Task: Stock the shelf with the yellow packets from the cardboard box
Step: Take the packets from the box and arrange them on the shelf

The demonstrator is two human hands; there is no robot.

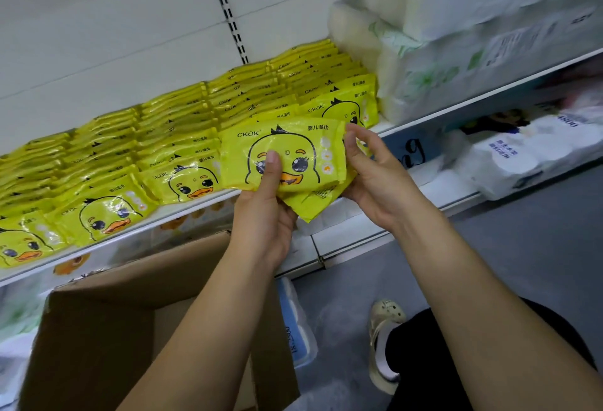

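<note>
Both hands hold a small bundle of yellow packets point(303, 143) printed with a duck face, just in front of the shelf edge point(456, 107). My left hand point(264, 211) grips them from below with the thumb pressed on the top packet. At the bundle's right end, my right hand point(375, 179) pinches the packets. Several rows of the same yellow packets point(137, 156) stand packed on the shelf from far left to centre right. The open cardboard box point(107, 322) sits below my left forearm; its inside is mostly hidden.
White tissue packs point(456, 35) fill the shelf to the right of the yellow rows. A lower shelf holds white and blue packs point(515, 162). A pale blue pack point(295, 322) leans beside the box. My shoe point(385, 342) rests on the grey floor.
</note>
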